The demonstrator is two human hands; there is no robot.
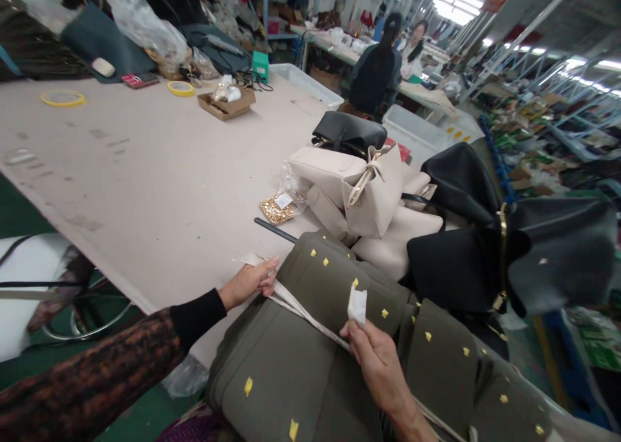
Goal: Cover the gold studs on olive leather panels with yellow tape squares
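A stack of olive-green bag panels (291,358), dotted with small yellow stickers, lies in front of me at the table's near edge. Across it runs a white cloth strip (310,318). My left hand (252,280) is closed on the strip at the stack's far left edge, a loose end poking out beyond the fingers. On the right, my right hand (376,358) pinches a white flap (358,305) that stands up from its fingertips and looks like the strip's other end. More olive bundles (436,338) sit against the right side of the stack.
Beige handbags (373,202) and black bags (460,254) are piled behind and right. A bag of gold hardware (279,207), tape rolls (181,88) and a cardboard tray (227,103) lie on the table (160,170). A seated person (373,73) is beyond.
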